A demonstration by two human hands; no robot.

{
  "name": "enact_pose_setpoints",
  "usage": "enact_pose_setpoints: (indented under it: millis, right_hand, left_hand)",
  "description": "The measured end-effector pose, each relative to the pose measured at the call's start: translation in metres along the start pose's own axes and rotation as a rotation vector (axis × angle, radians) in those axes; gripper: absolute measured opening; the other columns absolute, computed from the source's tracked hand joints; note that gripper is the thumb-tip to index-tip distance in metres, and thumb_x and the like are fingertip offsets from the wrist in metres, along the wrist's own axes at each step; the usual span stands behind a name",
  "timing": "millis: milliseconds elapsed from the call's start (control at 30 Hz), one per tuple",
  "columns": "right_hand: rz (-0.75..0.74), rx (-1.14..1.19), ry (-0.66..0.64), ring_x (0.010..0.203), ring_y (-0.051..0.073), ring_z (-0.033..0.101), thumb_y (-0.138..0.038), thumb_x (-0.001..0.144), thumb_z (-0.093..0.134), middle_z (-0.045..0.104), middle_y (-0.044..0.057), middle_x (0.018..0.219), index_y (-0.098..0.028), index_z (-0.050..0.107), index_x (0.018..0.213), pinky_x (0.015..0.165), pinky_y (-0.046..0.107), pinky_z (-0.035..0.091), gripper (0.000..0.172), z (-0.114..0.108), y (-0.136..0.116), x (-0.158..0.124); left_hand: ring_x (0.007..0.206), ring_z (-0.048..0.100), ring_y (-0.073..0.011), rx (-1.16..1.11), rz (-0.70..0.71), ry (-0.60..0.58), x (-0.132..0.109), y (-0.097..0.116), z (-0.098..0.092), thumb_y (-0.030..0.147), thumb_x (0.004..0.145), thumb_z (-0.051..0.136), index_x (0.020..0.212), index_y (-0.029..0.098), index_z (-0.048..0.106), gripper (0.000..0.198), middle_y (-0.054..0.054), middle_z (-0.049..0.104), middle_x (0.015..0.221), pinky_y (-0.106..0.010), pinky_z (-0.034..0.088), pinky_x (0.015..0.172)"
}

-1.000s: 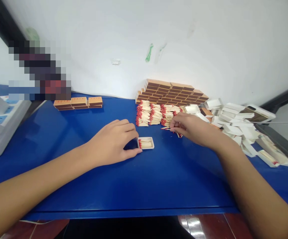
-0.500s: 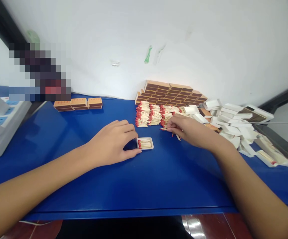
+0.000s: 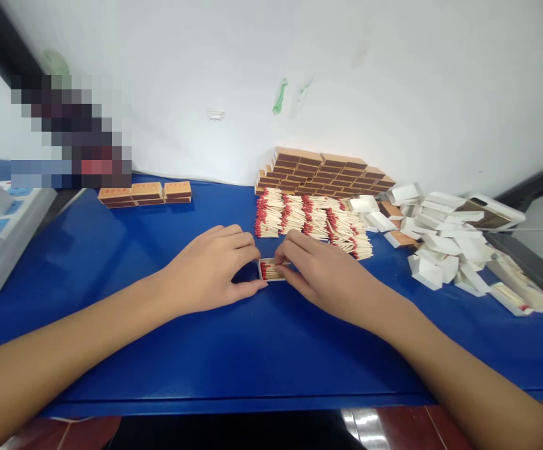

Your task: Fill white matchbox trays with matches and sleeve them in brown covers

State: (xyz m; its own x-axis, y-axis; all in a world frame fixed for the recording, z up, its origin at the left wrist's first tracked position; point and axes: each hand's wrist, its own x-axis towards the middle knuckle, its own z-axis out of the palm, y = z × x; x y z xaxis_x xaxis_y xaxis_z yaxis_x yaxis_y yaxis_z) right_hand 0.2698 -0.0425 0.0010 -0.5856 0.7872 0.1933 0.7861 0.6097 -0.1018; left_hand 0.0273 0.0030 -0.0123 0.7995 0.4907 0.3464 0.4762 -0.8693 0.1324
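Note:
A small white matchbox tray (image 3: 277,279) lies on the blue table with red-tipped matches (image 3: 266,271) in it. My left hand (image 3: 215,269) steadies the tray at its left end, thumb and forefinger closed on its corners. Over the right part of the tray, my right hand (image 3: 323,269) pinches matches between thumb and fingers; how many is hidden. Just beyond the hands, loose matches (image 3: 316,219) lie in rows, their red heads to the left.
Closed matchboxes (image 3: 323,175) are stacked against the wall, and several more matchboxes (image 3: 144,194) stand at back left. White empty trays (image 3: 440,240) are heaped at right, near a phone (image 3: 497,211). A power strip (image 3: 13,237) sits at far left.
My right hand has moved left and nearer, from the loose match rows to the tray, carrying matches. My left hand has stayed at the tray.

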Motion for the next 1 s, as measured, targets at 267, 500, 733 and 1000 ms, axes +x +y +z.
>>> enact_pose_setpoints:
  millis: [267,500,733,1000]
  right_hand:
    - [-0.01,0.149,0.039,0.09,0.021,0.066,-0.018,0.107,0.056,0.065,0.008,0.108,-0.019,0.062,0.107,0.072,0.033,0.051,0.006,-0.003,-0.001,-0.001]
    - [0.048,0.226,-0.032,0.086,0.019,0.062,-0.02,0.106,0.058,0.061,0.005,0.107,-0.021,0.064,0.103,0.073,0.033,0.049,0.007,-0.007,0.016,-0.004]
    - [0.039,0.248,-0.054,0.088,0.02,0.064,-0.021,0.108,0.052,0.062,0.007,0.109,-0.022,0.06,0.102,0.075,0.035,0.051,0.009,-0.004,0.014,-0.001]
    - [0.063,0.26,-0.069,0.088,0.02,0.065,-0.023,0.108,0.053,0.063,0.007,0.11,-0.022,0.06,0.103,0.073,0.034,0.051,0.008,-0.005,0.016,-0.003]
  left_hand:
    - [0.096,0.066,-0.0234,-0.01,0.01,0.009,-0.001,-0.001,0.0,0.045,0.101,0.068,0.1,0.017,0.074,0.029,-0.005,0.072,0.1,-0.04,0.05,0.089]
    - [0.1,0.067,-0.0247,-0.008,-0.001,0.004,0.0,0.0,0.0,0.047,0.101,0.069,0.105,0.018,0.075,0.03,-0.006,0.074,0.103,-0.04,0.049,0.089]
    - [0.099,0.067,-0.0248,-0.014,0.0,-0.01,0.0,0.0,-0.001,0.047,0.101,0.067,0.103,0.018,0.075,0.03,-0.007,0.075,0.104,-0.041,0.049,0.089]
    - [0.1,0.067,-0.025,-0.012,-0.004,-0.011,-0.001,0.0,-0.002,0.047,0.101,0.068,0.105,0.019,0.075,0.029,-0.007,0.075,0.105,-0.04,0.049,0.089]
